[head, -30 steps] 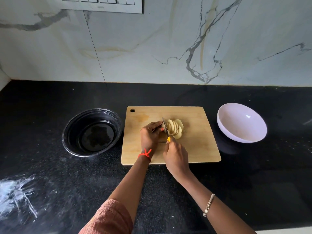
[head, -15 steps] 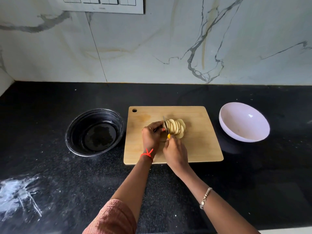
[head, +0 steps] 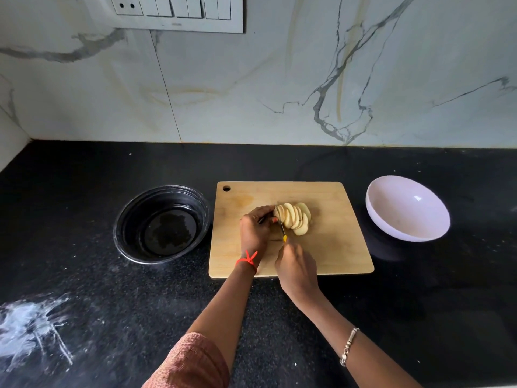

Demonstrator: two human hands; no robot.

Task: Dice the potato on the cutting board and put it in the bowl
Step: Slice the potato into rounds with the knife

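**Potato in slices at the middle of the board, knife at its left end**

The potato (head: 293, 219) lay a little above the centre of the wooden cutting board (head: 330, 256), cut into a row of thin pale rounds that leaned on one another like fallen tiles. No dice were to be seen among them, only slices.

The left hand (head: 254, 229) sat at the left end of that row, its fingers curled down and gripping the potato there; how much uncut potato lay under them I could not tell, since the hand covered it. The right hand (head: 296, 264) came in from the lower right with its fingers closed round the yellow handle of a knife (head: 283, 232). The thin blade ran up the frame between the left fingertips and the nearest slice.

A red thread (head: 247, 260) was tied on the left wrist and a beaded bracelet (head: 348, 347) hung on the right forearm. A pinkish sleeve (head: 193, 362) showed at the bottom edge of the frame.

2 bowls flanked the board on the black countertop (head: 279, 163). A black bowl (head: 131, 219) stood just beside its left edge, with a wet-looking sheen on its bottom. A white bowl (head: 407, 208) stood near the right edge, apart from the board and tilted toward the camera, with nothing in it.

A white powdery smear (head: 30, 323) marked the counter at the lower left. Behind it all rose a veined marble wall (head: 251, 93), with a switch plate (head: 173, 12) at the upper left.
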